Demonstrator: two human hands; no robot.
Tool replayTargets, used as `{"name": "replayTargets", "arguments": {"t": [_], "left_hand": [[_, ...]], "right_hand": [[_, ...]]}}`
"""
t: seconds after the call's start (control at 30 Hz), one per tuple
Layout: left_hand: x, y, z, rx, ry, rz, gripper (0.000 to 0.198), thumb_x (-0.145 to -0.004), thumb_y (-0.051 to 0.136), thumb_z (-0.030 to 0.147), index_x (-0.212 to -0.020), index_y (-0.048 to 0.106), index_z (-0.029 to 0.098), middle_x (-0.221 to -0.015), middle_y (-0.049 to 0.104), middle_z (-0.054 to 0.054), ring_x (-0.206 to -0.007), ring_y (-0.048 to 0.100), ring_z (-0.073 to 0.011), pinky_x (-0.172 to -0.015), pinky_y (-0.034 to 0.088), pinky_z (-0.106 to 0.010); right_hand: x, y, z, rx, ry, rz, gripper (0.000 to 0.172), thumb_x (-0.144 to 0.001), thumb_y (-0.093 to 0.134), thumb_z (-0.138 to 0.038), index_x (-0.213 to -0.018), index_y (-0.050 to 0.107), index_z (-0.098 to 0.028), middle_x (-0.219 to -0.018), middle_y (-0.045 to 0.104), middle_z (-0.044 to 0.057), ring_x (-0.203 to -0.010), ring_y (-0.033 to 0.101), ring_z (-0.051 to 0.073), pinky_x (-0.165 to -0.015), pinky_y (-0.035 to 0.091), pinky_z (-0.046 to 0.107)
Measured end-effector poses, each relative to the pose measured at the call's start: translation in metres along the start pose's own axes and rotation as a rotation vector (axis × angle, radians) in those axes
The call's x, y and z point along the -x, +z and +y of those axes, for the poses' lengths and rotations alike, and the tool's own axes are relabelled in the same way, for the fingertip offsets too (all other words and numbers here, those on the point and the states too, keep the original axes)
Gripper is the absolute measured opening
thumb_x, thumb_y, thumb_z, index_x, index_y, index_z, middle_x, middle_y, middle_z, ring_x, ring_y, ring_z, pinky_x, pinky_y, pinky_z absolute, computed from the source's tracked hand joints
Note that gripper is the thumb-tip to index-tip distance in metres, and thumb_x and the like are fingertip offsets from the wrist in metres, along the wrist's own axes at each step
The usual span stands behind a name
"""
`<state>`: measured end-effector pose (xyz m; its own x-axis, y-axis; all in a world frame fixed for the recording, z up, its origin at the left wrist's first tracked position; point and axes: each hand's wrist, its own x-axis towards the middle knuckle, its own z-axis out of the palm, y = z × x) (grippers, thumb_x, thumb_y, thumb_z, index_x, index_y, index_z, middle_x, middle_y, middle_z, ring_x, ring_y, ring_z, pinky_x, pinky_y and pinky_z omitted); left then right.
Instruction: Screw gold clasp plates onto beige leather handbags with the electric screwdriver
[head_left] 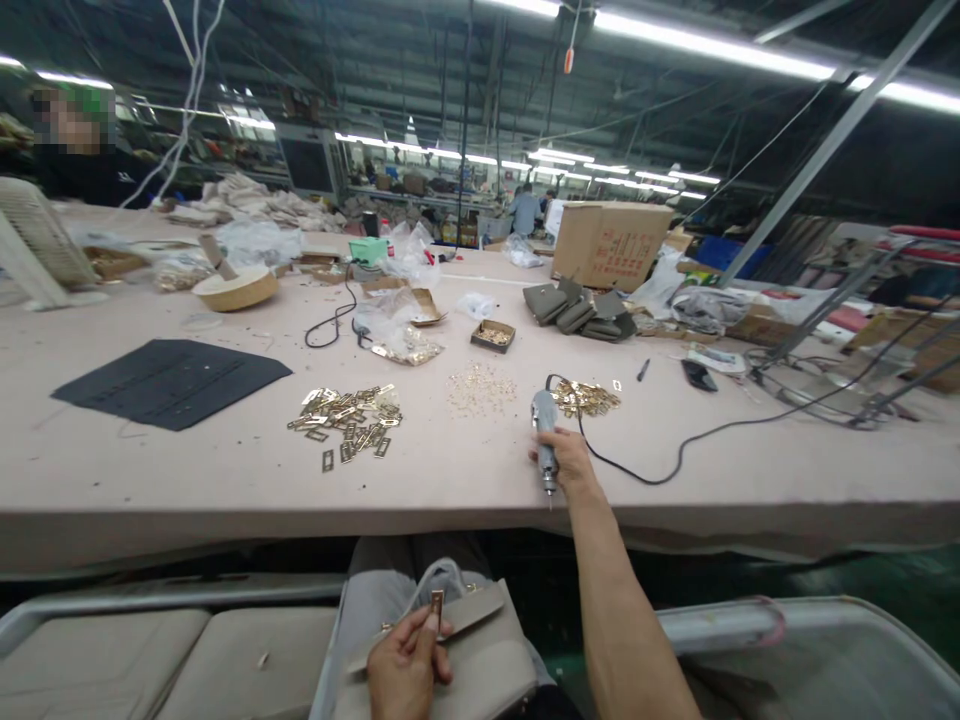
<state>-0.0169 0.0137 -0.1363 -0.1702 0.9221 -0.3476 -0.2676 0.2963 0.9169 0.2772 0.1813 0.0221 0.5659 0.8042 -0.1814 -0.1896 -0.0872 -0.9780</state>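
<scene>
My right hand (568,461) is wrapped around a grey electric screwdriver (547,455), its bit pointing down near the table's front edge. In my lap lies a beige handbag (487,655) with a raised handle and a flap. Above the bag, my left hand (409,655) pinches a small gold metal plate (436,602) between thumb and fingers. A pile of gold rectangular frames (352,420) is spread on the table to the left. Tiny gold screws (481,390) are scattered in the middle, and more gold plates (589,398) lie behind the screwdriver.
A black sheet (172,382) lies at left on the table (225,480). A small box of gold parts (493,336), grey folded pieces (577,308) and a carton (611,245) stand farther back. The screwdriver's cord (675,470) runs right. Beige bags (255,655) fill the cart at left.
</scene>
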Motion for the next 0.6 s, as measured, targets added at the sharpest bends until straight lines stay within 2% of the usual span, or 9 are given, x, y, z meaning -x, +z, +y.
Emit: {"name": "replayTargets", "arguments": {"t": [0.1, 0.2, 0.3, 0.5, 0.6], "left_hand": [[-0.001, 0.002, 0.000, 0.009, -0.012, -0.004, 0.066, -0.056, 0.090, 0.066, -0.088, 0.079, 0.010, -0.074, 0.080, -0.013, -0.034, 0.054, -0.0143, -0.035, 0.043, -0.027], [0.003, 0.008, 0.004, 0.030, 0.014, 0.025, 0.066, -0.055, 0.090, 0.068, -0.085, 0.079, 0.010, -0.071, 0.079, -0.012, -0.033, 0.052, -0.0130, -0.034, 0.040, -0.025], [0.008, 0.012, 0.012, 0.060, 0.050, 0.064, 0.065, -0.056, 0.091, 0.067, -0.086, 0.079, 0.011, -0.070, 0.078, -0.011, -0.033, 0.051, -0.0119, -0.034, 0.039, -0.023], [0.011, 0.012, 0.023, 0.046, -0.006, 0.013, 0.067, -0.048, 0.092, 0.068, -0.082, 0.079, 0.011, -0.067, 0.078, -0.012, -0.032, 0.052, -0.0146, -0.034, 0.044, -0.028], [0.011, 0.013, 0.022, 0.062, 0.045, 0.058, 0.063, -0.052, 0.092, 0.065, -0.081, 0.079, 0.011, -0.065, 0.077, -0.010, -0.031, 0.050, -0.0127, -0.034, 0.043, -0.026]], "right_hand": [[-0.005, -0.006, -0.008, -0.219, 0.079, -0.114, 0.031, -0.059, 0.072, -0.008, -0.088, 0.062, -0.016, -0.065, 0.059, -0.003, -0.056, 0.057, 0.014, -0.057, 0.057, 0.029], [-0.012, -0.007, -0.017, -0.399, 0.137, -0.176, 0.034, -0.060, 0.074, -0.002, -0.085, 0.057, -0.017, -0.071, 0.063, 0.000, -0.060, 0.061, 0.014, -0.052, 0.054, 0.024], [-0.024, -0.005, -0.023, -0.536, 0.168, -0.211, 0.031, -0.069, 0.078, -0.006, -0.090, 0.058, -0.017, -0.083, 0.069, 0.003, -0.063, 0.064, 0.013, -0.051, 0.054, 0.022], [-0.066, 0.015, -0.020, -0.738, 0.081, -0.085, 0.018, -0.084, 0.070, -0.013, -0.085, 0.053, -0.020, -0.069, 0.059, -0.007, -0.048, 0.051, 0.005, -0.051, 0.052, 0.018], [-0.086, 0.028, -0.013, -0.771, 0.030, -0.022, 0.019, -0.087, 0.065, -0.013, -0.081, 0.048, -0.021, -0.064, 0.054, -0.009, -0.045, 0.047, 0.005, -0.050, 0.051, 0.018]]}}
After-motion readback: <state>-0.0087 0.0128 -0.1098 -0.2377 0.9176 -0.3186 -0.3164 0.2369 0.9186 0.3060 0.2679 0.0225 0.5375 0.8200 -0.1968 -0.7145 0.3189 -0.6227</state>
